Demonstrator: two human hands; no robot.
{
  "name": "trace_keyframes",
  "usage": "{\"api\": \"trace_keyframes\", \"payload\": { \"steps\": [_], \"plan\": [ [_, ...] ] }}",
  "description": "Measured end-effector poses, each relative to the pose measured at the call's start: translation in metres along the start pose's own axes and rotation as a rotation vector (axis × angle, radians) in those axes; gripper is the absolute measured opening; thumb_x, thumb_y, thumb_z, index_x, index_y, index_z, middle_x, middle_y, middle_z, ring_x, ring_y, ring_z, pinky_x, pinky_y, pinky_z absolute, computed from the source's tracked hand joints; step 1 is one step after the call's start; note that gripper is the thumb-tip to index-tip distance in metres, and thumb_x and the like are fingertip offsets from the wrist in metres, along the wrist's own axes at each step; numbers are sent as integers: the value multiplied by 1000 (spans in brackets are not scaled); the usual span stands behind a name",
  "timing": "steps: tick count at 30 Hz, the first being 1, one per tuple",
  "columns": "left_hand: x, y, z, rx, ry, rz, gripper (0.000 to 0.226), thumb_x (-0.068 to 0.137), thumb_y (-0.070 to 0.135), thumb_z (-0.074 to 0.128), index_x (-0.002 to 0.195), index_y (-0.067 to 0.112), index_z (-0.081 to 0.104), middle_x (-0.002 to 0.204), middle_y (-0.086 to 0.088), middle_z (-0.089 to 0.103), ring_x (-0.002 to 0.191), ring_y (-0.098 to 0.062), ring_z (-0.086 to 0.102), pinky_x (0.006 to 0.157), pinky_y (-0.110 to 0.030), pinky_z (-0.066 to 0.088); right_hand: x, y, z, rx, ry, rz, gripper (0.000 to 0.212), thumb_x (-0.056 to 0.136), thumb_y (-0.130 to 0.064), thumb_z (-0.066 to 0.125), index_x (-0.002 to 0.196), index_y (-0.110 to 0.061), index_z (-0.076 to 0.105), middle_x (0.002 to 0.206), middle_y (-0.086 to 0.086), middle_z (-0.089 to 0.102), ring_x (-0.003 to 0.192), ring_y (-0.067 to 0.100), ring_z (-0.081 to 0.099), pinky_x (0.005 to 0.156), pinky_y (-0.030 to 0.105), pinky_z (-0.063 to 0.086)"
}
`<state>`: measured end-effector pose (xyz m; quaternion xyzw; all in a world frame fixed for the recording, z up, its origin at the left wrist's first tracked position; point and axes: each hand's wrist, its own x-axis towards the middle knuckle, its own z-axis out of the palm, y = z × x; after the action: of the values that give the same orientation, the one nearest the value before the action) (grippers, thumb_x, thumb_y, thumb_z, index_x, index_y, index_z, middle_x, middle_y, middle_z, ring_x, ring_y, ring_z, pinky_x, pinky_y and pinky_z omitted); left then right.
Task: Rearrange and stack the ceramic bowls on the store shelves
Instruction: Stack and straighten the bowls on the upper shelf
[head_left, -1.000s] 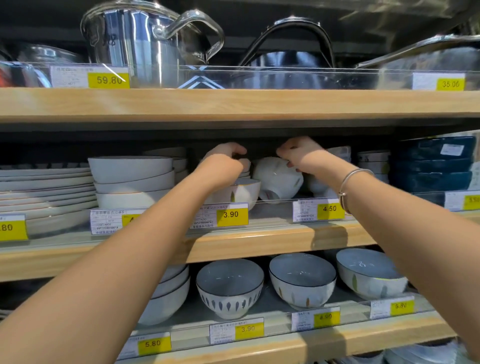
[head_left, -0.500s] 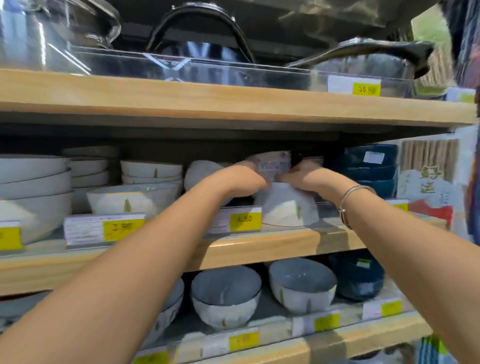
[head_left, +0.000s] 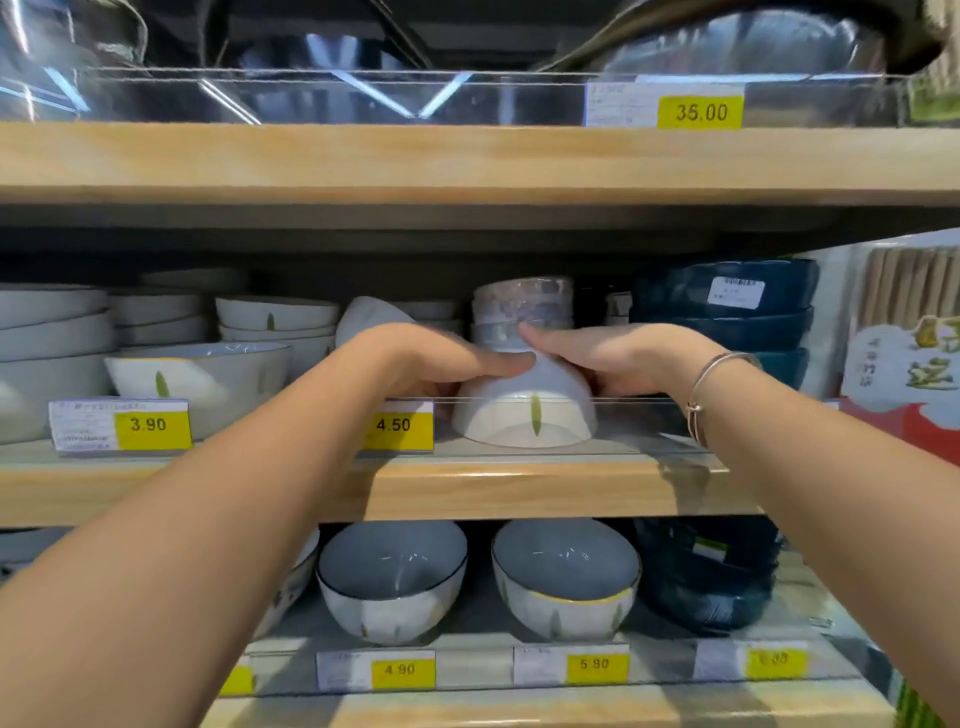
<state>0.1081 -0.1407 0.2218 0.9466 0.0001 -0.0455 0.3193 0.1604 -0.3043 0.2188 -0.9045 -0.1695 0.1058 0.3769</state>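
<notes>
A white ceramic bowl (head_left: 524, 410) with a green leaf mark sits upside down at the front of the middle shelf (head_left: 519, 491). My left hand (head_left: 441, 364) grips its left side and my right hand (head_left: 618, 358) grips its right side. Directly behind it stands a stack of small speckled blue bowls (head_left: 522, 306). A tilted white bowl (head_left: 366, 317) shows behind my left hand. To the left, a tilted leaf-marked bowl (head_left: 208, 374) leans in front of stacked white bowls (head_left: 275, 319).
Dark blue bowls (head_left: 727, 317) are stacked at the right, beside a boxed chopstick pack (head_left: 904, 353). Large white bowls (head_left: 52, 332) fill the far left. The lower shelf holds two grey-lined bowls (head_left: 392, 577) (head_left: 566, 577) and dark blue bowls (head_left: 706, 577). Steel pots (head_left: 727, 52) stand above.
The view has shifted right and closer. Both hands went from the back of the shelf to the upside-down bowl at the shelf front, and have lowered slightly onto its sides.
</notes>
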Motion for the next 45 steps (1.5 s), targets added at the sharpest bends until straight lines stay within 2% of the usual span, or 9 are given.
{"api": "trace_keyframes", "payload": {
  "steps": [5, 8, 12, 20, 26, 32, 38, 41, 45],
  "plan": [
    [1, -2, 3, -108, 30, 15, 62, 79, 67, 53, 117, 19, 60, 117, -2, 64, 105, -19, 61, 94, -32, 48, -1, -5, 9, -7, 119, 74, 53, 90, -60, 31, 110, -19, 56, 113, 14, 63, 104, 32, 60, 88, 41, 49],
    [2, -5, 1, -91, 49, 20, 64, 78, 68, 52, 120, 20, 59, 117, 0, 64, 102, -16, 60, 85, -28, 45, 0, -8, 14, 21, 203, 110, 40, 94, -47, 31, 90, -15, 56, 97, 14, 64, 91, 30, 61, 90, 40, 48],
    [7, -12, -5, -124, 76, 12, 73, 74, 68, 58, 126, 17, 56, 122, -1, 61, 110, -21, 58, 100, -35, 43, 0, -14, 19, 133, 239, 74, 30, 97, -35, 34, 74, -20, 47, 79, 2, 52, 71, 15, 50, 91, 38, 43],
    [-10, -8, -20, -177, 124, 141, 44, 91, 40, 55, 130, 25, 44, 101, 1, 56, 83, -20, 56, 74, -34, 48, -5, -32, 28, 433, 182, 129, 27, 88, -39, 55, 95, -13, 56, 91, 13, 63, 79, 31, 62, 65, 39, 53],
    [-4, -24, -29, -350, 181, 353, 68, 80, 15, 71, 140, 27, 41, 138, -6, 52, 121, -26, 53, 106, -44, 43, -9, -24, 19, 652, 203, -29, 66, 77, -26, 73, 133, -13, 42, 119, 16, 57, 104, 34, 59, 77, 46, 55],
    [-2, -29, -24, -649, 140, 391, 93, 78, 14, 72, 151, 12, 15, 145, -12, 45, 128, -25, 49, 109, -38, 39, -22, -23, 14, 570, 321, -171, 56, 75, -21, 74, 125, -6, 53, 114, 12, 64, 100, 26, 62, 76, 39, 54],
    [-11, -13, -20, -807, -15, 127, 68, 81, 74, 37, 117, 19, 55, 123, -14, 58, 115, -38, 54, 94, -58, 45, -23, -24, 25, 114, 631, -356, 99, 42, -42, 84, 130, -13, 48, 126, 8, 57, 114, 22, 57, 101, 36, 45],
    [-6, -8, -21, -973, -29, 55, 75, 76, 80, 34, 110, 16, 55, 107, -16, 62, 95, -36, 62, 73, -56, 52, -34, -24, 31, -183, 672, -446, 96, 62, -29, 83, 140, -13, 31, 137, 8, 33, 124, 20, 40, 95, 16, 29],
    [-5, -5, -14, -1057, -38, 64, 63, 82, 71, 41, 109, 15, 55, 97, -18, 63, 84, -35, 63, 67, -52, 53, -35, -21, 43, -226, 678, -494, 94, 65, -16, 81, 139, -20, 24, 137, 10, 23, 126, 30, 33, 97, 30, 35]
  ]
}}
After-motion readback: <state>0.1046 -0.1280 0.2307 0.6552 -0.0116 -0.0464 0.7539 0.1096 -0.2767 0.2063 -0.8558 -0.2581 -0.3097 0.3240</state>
